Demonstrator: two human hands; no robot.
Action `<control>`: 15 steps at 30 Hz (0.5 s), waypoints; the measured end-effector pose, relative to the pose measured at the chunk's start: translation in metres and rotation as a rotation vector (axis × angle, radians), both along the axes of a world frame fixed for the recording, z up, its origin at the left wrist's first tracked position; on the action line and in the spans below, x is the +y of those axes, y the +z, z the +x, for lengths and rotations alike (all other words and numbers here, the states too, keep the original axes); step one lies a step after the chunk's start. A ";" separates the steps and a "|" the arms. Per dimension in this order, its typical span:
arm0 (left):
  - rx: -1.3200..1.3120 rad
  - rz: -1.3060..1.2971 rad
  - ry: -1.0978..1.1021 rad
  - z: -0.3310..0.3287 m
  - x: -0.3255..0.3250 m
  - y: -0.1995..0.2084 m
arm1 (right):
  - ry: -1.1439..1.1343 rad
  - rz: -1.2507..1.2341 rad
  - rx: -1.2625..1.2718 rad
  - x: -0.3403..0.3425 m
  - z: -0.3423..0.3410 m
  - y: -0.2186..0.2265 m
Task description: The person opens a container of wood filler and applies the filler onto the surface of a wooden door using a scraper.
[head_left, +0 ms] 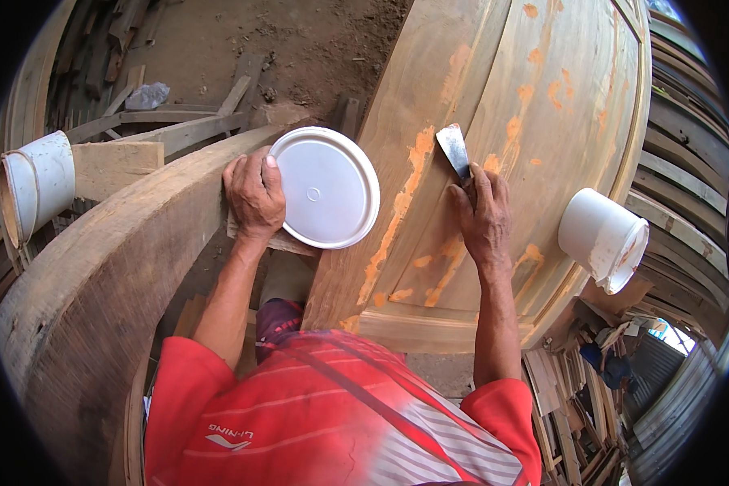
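My left hand [256,194] grips the edge of a round white plastic lid [328,190], thumb on its face and the fingers curled behind. In my right hand [486,215] is a putty knife [453,147], its metal blade pointing up and away, with a little orange filler near the tip. Both are over a wooden panel door [429,312], which carries streaks and patches of orange filler [417,170]. A white plastic bucket [595,235] stands on the door's right part, filler smeared about its rim.
A thick wooden beam [130,211] curves along my left. Beyond it lie timber offcuts, a second white bucket [44,178] and a crumpled plastic bag [148,96] over bare dirt. Stacked boards [680,162] line the right side, with scrap wood [571,397] at lower right.
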State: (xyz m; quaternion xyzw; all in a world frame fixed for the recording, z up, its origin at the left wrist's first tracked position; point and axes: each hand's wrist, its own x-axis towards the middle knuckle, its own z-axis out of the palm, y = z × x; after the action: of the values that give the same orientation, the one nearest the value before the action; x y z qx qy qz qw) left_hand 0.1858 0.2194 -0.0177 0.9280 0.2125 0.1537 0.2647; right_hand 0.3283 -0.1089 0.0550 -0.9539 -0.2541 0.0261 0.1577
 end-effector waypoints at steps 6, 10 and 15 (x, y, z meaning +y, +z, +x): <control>-0.007 -0.009 0.010 -0.002 -0.001 -0.003 | -0.040 0.171 0.183 0.000 0.012 0.007; -0.007 -0.001 0.014 -0.001 0.000 0.001 | -0.162 0.255 0.295 0.012 0.050 0.002; -0.005 -0.014 0.012 0.000 -0.001 0.002 | 0.074 0.122 0.020 0.029 0.081 -0.008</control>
State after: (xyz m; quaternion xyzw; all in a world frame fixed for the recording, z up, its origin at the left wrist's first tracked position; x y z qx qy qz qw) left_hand 0.1860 0.2179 -0.0153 0.9245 0.2184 0.1560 0.2706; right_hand 0.4095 -0.0802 0.0467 -0.9321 -0.2889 0.0256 0.2171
